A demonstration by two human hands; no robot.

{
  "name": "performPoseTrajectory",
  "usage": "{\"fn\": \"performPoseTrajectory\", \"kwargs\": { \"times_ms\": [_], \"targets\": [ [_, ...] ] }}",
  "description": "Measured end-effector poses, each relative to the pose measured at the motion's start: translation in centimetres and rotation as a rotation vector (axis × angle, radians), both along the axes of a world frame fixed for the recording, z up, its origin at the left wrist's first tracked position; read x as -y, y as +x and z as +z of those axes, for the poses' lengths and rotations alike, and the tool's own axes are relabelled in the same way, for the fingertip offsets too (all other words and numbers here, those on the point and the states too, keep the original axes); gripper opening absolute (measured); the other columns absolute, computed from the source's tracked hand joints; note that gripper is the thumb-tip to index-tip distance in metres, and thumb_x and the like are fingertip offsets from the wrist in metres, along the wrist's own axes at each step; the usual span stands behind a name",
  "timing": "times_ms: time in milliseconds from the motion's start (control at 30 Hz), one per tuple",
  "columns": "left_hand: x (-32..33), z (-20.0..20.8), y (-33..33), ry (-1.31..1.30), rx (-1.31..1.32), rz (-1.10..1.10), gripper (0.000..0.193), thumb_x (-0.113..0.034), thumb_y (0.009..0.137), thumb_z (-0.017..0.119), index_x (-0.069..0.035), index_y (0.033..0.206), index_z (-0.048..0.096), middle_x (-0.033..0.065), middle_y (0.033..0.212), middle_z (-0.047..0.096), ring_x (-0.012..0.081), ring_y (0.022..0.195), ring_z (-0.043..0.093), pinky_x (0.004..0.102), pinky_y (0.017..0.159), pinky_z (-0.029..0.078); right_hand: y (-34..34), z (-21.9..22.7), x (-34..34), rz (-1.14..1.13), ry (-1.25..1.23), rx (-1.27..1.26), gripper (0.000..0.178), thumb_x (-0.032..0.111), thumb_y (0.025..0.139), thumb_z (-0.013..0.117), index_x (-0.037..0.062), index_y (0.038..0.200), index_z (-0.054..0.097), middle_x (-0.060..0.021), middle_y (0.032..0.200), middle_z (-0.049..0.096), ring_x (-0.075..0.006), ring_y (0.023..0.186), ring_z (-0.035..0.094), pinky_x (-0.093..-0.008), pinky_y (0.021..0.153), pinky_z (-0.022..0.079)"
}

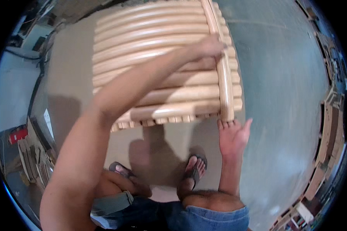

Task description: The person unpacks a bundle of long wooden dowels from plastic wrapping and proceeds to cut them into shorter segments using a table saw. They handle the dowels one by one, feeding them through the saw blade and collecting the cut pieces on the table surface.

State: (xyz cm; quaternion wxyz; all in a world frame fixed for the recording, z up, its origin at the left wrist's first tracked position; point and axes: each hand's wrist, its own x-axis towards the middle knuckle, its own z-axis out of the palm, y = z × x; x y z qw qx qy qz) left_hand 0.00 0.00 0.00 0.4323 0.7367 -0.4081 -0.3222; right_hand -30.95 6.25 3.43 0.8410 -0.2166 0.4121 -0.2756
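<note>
Pale wooden posts [150,30] are already stacked in parallel; one crosswise post [225,86] lies unaligned along their right side. The left hand [213,45] curls over it, grip unclear; the right hand [233,136], thumb spread, touches its near end.

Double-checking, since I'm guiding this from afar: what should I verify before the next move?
- Left hand at the crosswise pole: ok; grip firmness cannot tell.
- Right hand open, fingertips at that pole's near end: ok.
- Pole crossing over the stack of poles near its right side: ok.
- Pole's far end: cannot tell, cut off by the picture edge.
- Feet apart from the stack: ok.
</note>
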Motion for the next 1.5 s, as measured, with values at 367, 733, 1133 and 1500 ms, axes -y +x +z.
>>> {"fn": "performPoseTrajectory", "kwargs": {
  "times_ms": [367, 733, 1133, 1500],
  "targets": [
    [-14.4, 7.2, 0.4, 0.182, 0.012, 0.021, 0.072, -0.038, 0.100, 0.050, 0.004, 0.153, 0.025, 0.0237, 0.158, 0.028, 0.0367, 0.147, 0.027, 0.0442, 0.123, 0.022, 1.6, 0.4, -0.9, -0.090, 0.032, -0.076, 0.101, 0.065, 0.100, 0.029, -0.0111, 0.149, -0.016, -0.0285, 0.161, -0.002, -0.0378, 0.152, 0.003, -0.0518, 0.123, 0.006],
    [-19.1, 9.3, -0.2, 0.169, -0.007, 0.064, 0.072, -0.038, 0.100, 0.050, 0.004, 0.153, 0.025, 0.0242, 0.157, 0.028, 0.0356, 0.147, 0.026, 0.0441, 0.122, 0.023, 1.3, 0.6, -0.4, -0.111, 0.027, -0.008, 0.100, 0.064, 0.101, 0.030, -0.0098, 0.149, -0.017, -0.0289, 0.161, -0.006, -0.0395, 0.151, 0.001, -0.0541, 0.123, 0.006],
    [-27.8, 14.1, 0.4, 0.063, -0.279, 0.160, 0.064, -0.036, 0.099, 0.057, 0.011, 0.141, 0.044, 0.0260, 0.139, 0.054, 0.0323, 0.126, 0.056, 0.0381, 0.108, 0.043, -11.8, 25.3, -9.1, 0.963, -0.872, -0.717, 0.093, 0.058, 0.081, 0.072, -0.0022, 0.145, 0.041, -0.0242, 0.145, 0.045, -0.0400, 0.130, 0.049, -0.0473, 0.109, 0.039],
    [-43.4, 31.3, -25.3, 0.609, -0.685, 0.366, 0.048, -0.031, 0.096, 0.062, 0.003, 0.130, 0.057, 0.0199, 0.120, 0.066, 0.0273, 0.113, 0.062, 0.0362, 0.096, 0.049, -10.7, 33.9, -12.2, 1.298, -1.187, -1.153, 0.072, 0.039, 0.068, 0.079, 0.0055, 0.128, 0.059, -0.0198, 0.131, 0.055, -0.0407, 0.118, 0.054, -0.0460, 0.102, 0.045]
  ]
}}
